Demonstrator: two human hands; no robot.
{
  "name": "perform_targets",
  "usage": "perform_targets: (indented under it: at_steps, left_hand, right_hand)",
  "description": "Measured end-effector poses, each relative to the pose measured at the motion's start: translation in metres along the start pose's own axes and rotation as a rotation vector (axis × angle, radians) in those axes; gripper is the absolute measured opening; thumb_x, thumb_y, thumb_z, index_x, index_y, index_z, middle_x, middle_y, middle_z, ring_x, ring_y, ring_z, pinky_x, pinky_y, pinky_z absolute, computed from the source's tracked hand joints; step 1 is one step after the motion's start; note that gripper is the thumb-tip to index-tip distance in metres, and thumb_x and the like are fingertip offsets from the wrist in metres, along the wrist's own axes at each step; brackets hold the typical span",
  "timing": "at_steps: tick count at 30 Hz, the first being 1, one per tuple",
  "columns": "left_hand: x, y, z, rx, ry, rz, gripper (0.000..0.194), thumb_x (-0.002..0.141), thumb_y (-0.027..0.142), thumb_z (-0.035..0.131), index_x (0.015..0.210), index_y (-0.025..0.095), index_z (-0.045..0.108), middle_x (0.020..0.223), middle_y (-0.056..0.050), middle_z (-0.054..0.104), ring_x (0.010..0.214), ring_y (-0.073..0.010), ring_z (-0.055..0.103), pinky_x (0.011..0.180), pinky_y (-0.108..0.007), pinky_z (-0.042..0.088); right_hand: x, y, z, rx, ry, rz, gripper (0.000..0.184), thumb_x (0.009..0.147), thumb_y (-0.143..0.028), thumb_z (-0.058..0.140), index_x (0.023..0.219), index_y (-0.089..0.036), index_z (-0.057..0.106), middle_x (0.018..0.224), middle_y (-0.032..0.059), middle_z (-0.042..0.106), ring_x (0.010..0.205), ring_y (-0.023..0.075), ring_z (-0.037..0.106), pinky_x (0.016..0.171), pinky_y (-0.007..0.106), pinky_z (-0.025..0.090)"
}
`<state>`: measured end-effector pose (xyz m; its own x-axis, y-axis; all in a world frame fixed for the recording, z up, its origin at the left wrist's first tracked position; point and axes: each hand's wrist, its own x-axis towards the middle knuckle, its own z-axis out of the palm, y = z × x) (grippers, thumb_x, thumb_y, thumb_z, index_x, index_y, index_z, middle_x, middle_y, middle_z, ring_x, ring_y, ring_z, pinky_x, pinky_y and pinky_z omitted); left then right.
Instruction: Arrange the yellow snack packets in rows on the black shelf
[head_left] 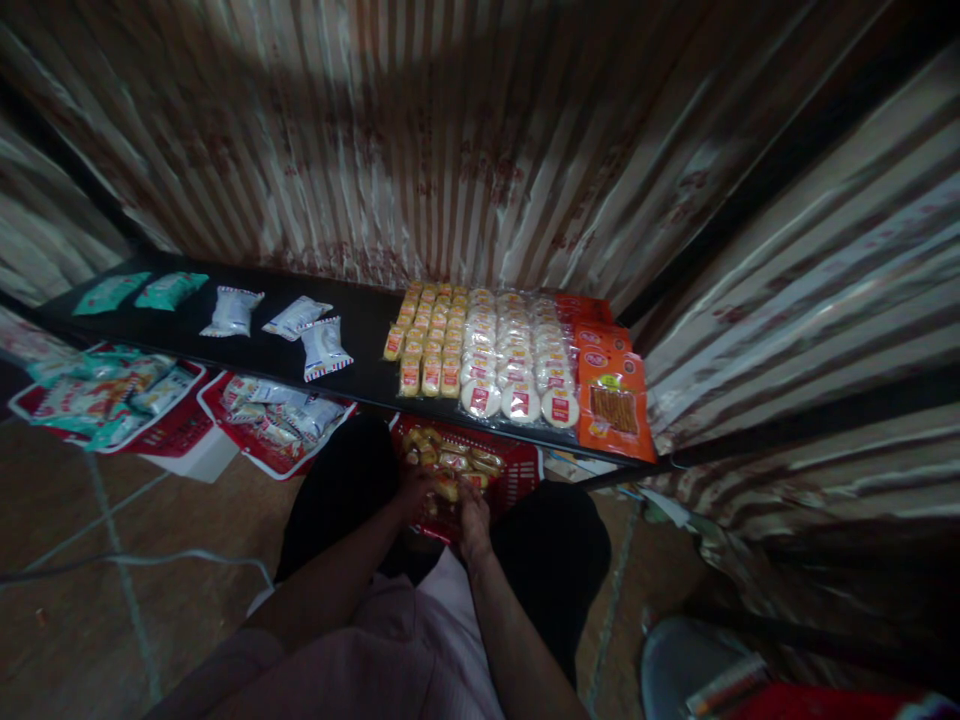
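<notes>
Both my hands reach into a red plastic basket (523,478) between my knees, below the shelf edge. It holds small yellow cakes in clear wrappers (454,461). My left hand (412,492) has its fingers curled against a wrapped cake (445,488) at the middle of the basket. My right hand (474,516) closes on a wrapped cake from the right, its fingertips partly hidden in dim light. Above, on the black shelf (367,366), stand rows of the same yellow cakes (430,345), beside rows of round white wrapped cakes (519,360).
Orange snack packets (615,400) lie at the shelf's right end. Blue-white packets (234,312) and green packets (112,293) lie to the left. Two more red baskets (176,428) of packets stand below. A cable (172,556) crosses the tiled floor; a grey bucket (686,660) is at lower right.
</notes>
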<state>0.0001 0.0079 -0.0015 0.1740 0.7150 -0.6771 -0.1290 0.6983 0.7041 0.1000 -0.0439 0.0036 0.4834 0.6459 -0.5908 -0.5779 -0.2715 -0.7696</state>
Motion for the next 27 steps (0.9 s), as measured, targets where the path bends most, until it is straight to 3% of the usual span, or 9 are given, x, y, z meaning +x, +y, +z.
perform_targets:
  at_steps: [5,13,20,27]
  left_hand:
    - [0.001,-0.002,0.000,-0.030,0.020,0.035,0.020,0.059,0.022,0.069,0.073,0.017,0.057,0.068,0.002,0.058,0.066,-0.0114,0.058,0.062,-0.022,0.043]
    - [-0.010,0.007,0.001,-0.044,-0.099,0.021,0.024,0.064,0.031,0.069,0.082,0.017,0.062,0.075,-0.001,0.063,0.066,-0.0107,0.059,0.060,-0.021,0.044]
    - [-0.016,0.013,0.002,0.033,-0.095,-0.031,0.034,0.068,0.045,0.067,0.083,0.015,0.064,0.065,-0.001,0.063,0.050,-0.0099,0.054,0.052,-0.022,0.041]
    - [-0.013,0.012,0.003,0.037,-0.041,-0.111,0.031,0.083,0.038,0.054,0.102,0.014,0.062,0.059,0.001,0.063,0.045,-0.0099,0.055,0.047,-0.020,0.041]
  right_hand:
    - [0.001,0.000,-0.001,-0.008,0.010,-0.031,0.044,0.054,-0.048,0.073,0.083,-0.017,0.064,0.078,0.0010,0.070,0.072,0.0175,0.065,0.065,0.029,0.053]
    - [0.003,-0.001,-0.001,-0.042,0.015,0.095,0.045,0.067,-0.053,0.061,0.095,-0.018,0.060,0.053,-0.0052,0.060,0.046,0.0129,0.056,0.046,0.025,0.045]
    - [0.005,-0.002,0.001,0.116,0.072,0.129,0.027,0.071,-0.044,0.062,0.077,-0.018,0.057,0.058,-0.0045,0.060,0.056,0.0109,0.060,0.053,0.021,0.047]
    - [0.007,0.003,-0.002,0.085,0.042,0.103,0.033,0.066,-0.047,0.065,0.077,-0.018,0.057,0.062,-0.0031,0.062,0.057,0.0115,0.061,0.055,0.022,0.048]
